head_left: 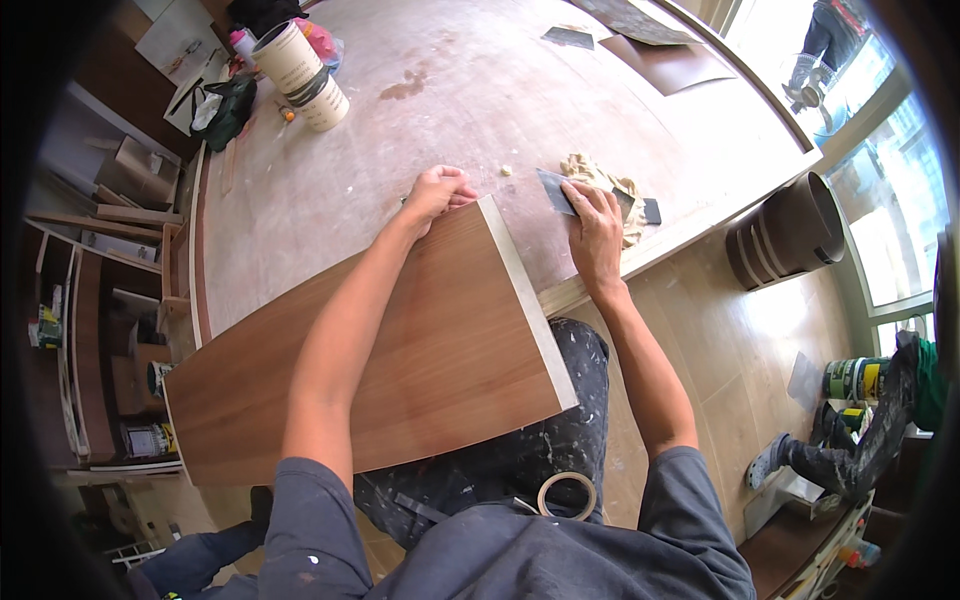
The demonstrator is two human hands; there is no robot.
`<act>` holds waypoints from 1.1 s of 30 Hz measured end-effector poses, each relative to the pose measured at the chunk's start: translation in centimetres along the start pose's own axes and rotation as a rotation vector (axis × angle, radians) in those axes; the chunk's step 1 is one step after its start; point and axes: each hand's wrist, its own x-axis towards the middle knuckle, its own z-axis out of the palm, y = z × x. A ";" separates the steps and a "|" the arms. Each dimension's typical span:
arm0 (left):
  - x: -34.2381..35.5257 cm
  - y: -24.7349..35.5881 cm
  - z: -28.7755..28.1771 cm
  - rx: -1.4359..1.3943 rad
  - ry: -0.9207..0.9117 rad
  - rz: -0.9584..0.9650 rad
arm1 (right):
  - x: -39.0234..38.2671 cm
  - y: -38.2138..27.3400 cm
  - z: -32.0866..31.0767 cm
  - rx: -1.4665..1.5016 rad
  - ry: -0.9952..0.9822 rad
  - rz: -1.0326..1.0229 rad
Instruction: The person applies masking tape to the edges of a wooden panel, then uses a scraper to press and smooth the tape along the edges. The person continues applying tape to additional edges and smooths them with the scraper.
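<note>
A brown wood-grain panel (400,350) with a pale end edge lies tilted over my lap and against the table's near side. My left hand (438,197) is closed at the panel's far corner, fingers curled over its edge and thumb on the face. To the right, my right hand (598,225) grips a thin grey rectangular sheet (554,191); whether it is sandpaper or a scraper blade I cannot tell. Just beyond that hand, a crumpled beige cloth (603,178) lies on the table, with a small black block-like piece (652,211) at its right side.
The big pale table (450,120) carries a cardboard tube (298,75) and brown sheets (668,62). A dark brown bin (785,235) stands on the floor at right. Another person's leg (850,470) is at lower right. A tape roll (566,496) rests at my waist.
</note>
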 end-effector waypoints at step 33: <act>-43.0 -13.4 -7.0 -0.021 1.194 0.486 | -6.3 -9.1 -8.4 1.014 -0.367 0.950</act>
